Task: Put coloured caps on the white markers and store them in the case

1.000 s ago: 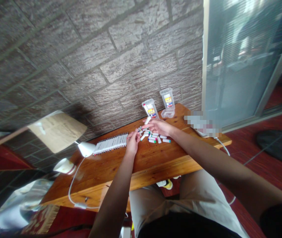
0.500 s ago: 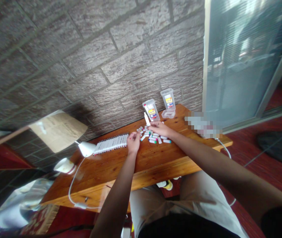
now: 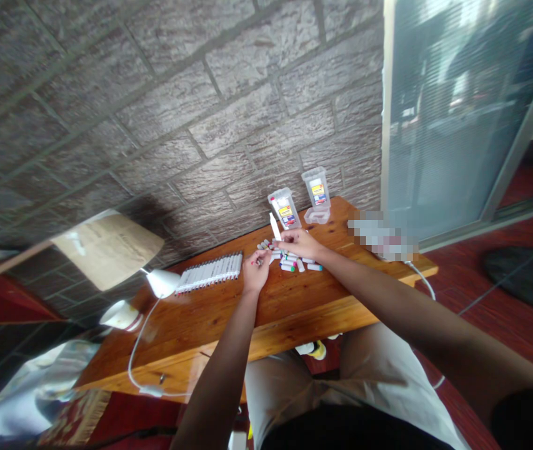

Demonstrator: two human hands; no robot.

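Note:
My right hand [image 3: 300, 241] pinches a white marker [image 3: 274, 226], which stands nearly upright with its far end above the fingers. Close beside it on the left, my left hand [image 3: 255, 270] has its fingers curled together; something small and dark may be between them, but I cannot make it out. Under and around both hands lie several short white marker caps [image 3: 288, 263] with coloured ends, partly hidden by my fingers. To the left of my left hand, a neat row of white markers [image 3: 212, 273] lies side by side on the wooden table [image 3: 289, 303].
Two clear plastic boxes [image 3: 285, 206] with yellow labels stand by the stone wall, the right one with its lid open. A white lamp [image 3: 163, 283], its cable and a paper cup [image 3: 120, 314] are at the left. A blurred-out item [image 3: 381, 236] lies at the right.
My left hand has turned a little and shifted slightly right, closer to my right hand. The white marker has moved slightly lower in my right hand's grip.

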